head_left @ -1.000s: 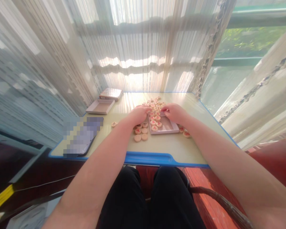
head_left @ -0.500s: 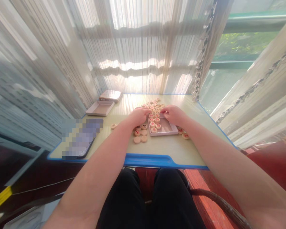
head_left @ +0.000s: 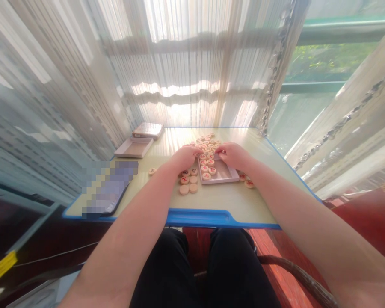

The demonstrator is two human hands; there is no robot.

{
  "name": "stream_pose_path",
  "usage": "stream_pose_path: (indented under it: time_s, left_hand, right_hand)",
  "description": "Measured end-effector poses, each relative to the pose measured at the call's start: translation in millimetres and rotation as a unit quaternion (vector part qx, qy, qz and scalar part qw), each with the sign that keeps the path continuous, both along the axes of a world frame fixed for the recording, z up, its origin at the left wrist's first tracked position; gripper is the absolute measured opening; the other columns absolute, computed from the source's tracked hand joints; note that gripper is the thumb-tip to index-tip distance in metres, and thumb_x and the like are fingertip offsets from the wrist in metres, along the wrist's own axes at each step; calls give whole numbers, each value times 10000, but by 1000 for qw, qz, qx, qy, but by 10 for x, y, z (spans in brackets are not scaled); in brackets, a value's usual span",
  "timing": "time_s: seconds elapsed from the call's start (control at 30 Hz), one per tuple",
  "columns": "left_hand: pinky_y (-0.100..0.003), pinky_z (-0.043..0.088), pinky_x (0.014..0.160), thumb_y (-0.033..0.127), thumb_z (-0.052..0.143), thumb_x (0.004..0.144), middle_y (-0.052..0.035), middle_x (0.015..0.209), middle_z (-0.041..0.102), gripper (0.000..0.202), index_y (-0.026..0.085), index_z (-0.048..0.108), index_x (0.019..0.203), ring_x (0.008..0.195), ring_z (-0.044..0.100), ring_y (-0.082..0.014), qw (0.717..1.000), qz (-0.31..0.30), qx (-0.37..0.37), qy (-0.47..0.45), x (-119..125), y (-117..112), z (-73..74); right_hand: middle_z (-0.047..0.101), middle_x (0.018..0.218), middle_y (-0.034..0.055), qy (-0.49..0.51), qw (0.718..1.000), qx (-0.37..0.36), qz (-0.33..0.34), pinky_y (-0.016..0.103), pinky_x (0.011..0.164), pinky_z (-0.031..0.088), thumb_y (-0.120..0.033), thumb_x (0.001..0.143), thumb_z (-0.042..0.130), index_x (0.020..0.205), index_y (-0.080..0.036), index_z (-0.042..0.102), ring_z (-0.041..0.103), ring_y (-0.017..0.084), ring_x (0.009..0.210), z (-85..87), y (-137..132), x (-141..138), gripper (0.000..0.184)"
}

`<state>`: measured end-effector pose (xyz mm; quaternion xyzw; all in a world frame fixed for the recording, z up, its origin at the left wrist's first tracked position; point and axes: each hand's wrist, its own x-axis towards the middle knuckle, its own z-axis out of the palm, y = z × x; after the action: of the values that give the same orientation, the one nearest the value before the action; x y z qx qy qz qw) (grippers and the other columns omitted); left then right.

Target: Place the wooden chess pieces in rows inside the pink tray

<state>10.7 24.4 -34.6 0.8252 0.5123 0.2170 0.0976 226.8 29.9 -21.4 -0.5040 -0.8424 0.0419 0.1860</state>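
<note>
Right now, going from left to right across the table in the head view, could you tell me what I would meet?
Blurred dark object → empty shallow tray → left hand → red-marked pieces → right hand.

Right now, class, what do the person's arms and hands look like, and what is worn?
The left arm and right arm are bare, no sleeves in view. The left hand and right hand wear no gloves, and no watch or bracelet shows at either wrist. Rings are too small to tell.
</note>
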Motion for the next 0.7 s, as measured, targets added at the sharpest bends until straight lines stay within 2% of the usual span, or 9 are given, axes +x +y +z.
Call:
stream_pose_path:
  time_s: [0.13, 0.33, 0.5, 0.7]
  left_hand:
    - [-281, 426, 1029, 55, 398, 767, -4, 1189, 641, 500, 244, 702, 1115, 1141, 542, -172, 1000, -1, 21, 13, -9, -23, 16]
    - [-372, 408, 1048, 147, 417, 829, -16, 1217, 600, 428, 299, 704, 1108, 1181, 479, -226, 996, 55, 27, 64, -7, -51, -3]
    - [-376, 390, 1055, 262, 374, 905, -19, 1204, 632, 381, 269, 681, 1131, 1160, 506, -209, 996, 36, 28, 71, -5, -29, -15]
    - [-375, 418, 1011, 275, 408, 904, -55, 1094, 663, 336, 235, 689, 1084, 1083, 549, -215, 996, 41, 36, 65, -8, -40, 34]
  right_hand:
    - [689, 960, 43, -2, 1000, -6, -1, 279, 785, 422, -156, 803, 473, 938, -209, 719, 586, 181, 887, 11, -12, -10, 285]
    - [692, 953, 48, 0, 1000, 0, 9, 285, 788, 423, -159, 804, 469, 932, -199, 718, 585, 185, 880, -12, 16, 1, 283]
    - [692, 964, 42, 4, 1000, -4, 6, 278, 794, 426, -159, 799, 479, 935, -208, 720, 586, 180, 882, -16, 11, -5, 281]
    - [692, 964, 49, -3, 1000, -2, 7, 287, 803, 428, -172, 809, 472, 944, -203, 718, 584, 187, 884, -28, 20, -11, 282]
